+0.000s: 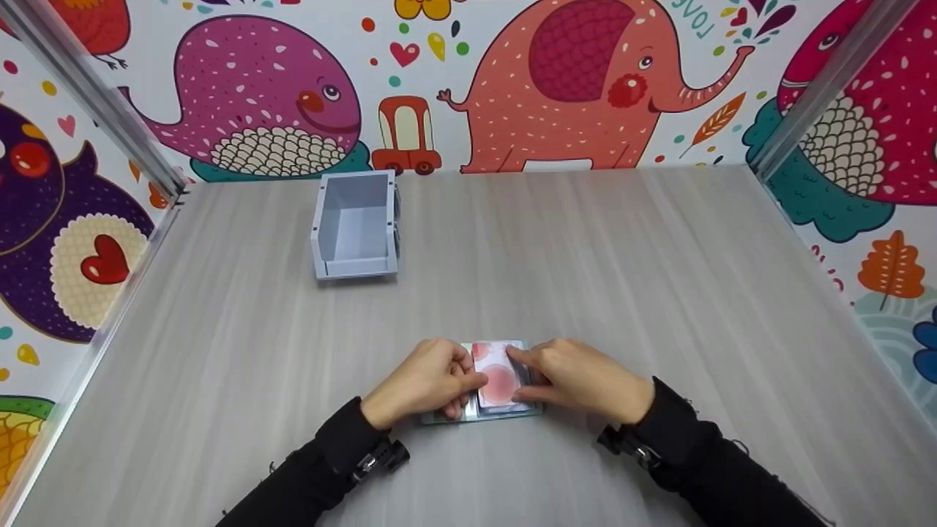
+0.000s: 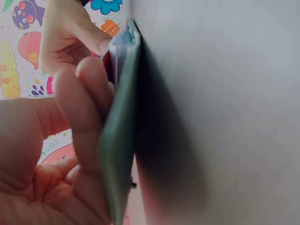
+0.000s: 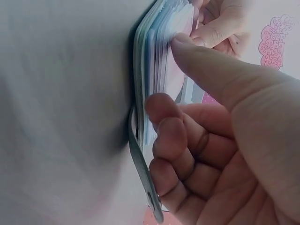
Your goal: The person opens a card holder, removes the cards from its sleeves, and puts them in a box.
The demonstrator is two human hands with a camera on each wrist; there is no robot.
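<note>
A small green card holder (image 1: 514, 416) lies open near the front of the table, with a stack of clear sleeve pages (image 3: 161, 61) inside. On top shows a white card with pink circles (image 1: 500, 382). My left hand (image 1: 430, 377) pinches the left edge of the pages, its thumb over the card and its other fingers curled by the green cover (image 2: 123, 126). From the right, my right hand (image 1: 578, 373) holds the pages between thumb and index finger. A strap with a snap (image 3: 140, 164) sticks out beside the right hand's curled fingers.
A grey plastic bin (image 1: 357, 267) stands at the back left of the wood-grain table (image 1: 622, 256). Walls printed with cartoon animals (image 1: 571, 88) close off the back and both sides, with metal posts (image 1: 827, 95) at the corners.
</note>
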